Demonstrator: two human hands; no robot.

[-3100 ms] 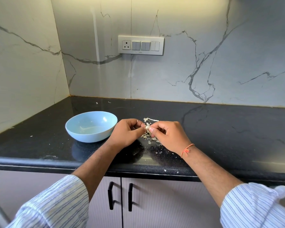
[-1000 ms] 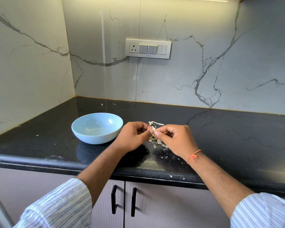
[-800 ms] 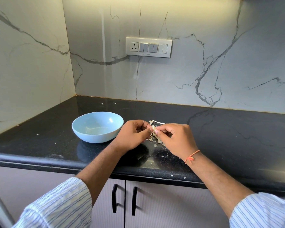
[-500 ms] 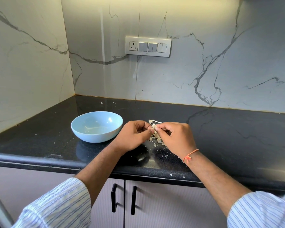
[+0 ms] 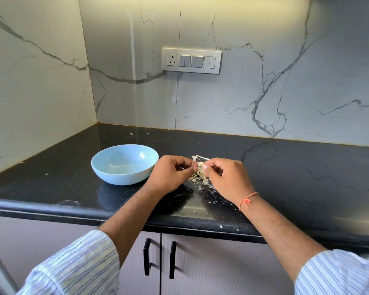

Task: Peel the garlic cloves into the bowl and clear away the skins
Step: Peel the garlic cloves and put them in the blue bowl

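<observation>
On glossy black counter (image 5: 285,177), both hands' grip pinching one pale garlic clove (image 5: 200,164), papery skins (image 5: 197,177), round blue bowl (image 5: 107,167) beside.

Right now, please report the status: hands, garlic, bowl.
Left hand and right hand both pinch one garlic clove. Skins piled on counter beneath. Blue bowl holds no cloves. Nothing in the way.

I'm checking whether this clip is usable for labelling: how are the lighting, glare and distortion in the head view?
Head view: warm light washes down the marble wall from above; the glossy black countertop mirrors the round pale blue bowl and shows a bright glare patch near its front edge; wide-angle distortion bows the edges; the small garlic clove pinched between the left hand and right hand is sharp but tiny.
</observation>
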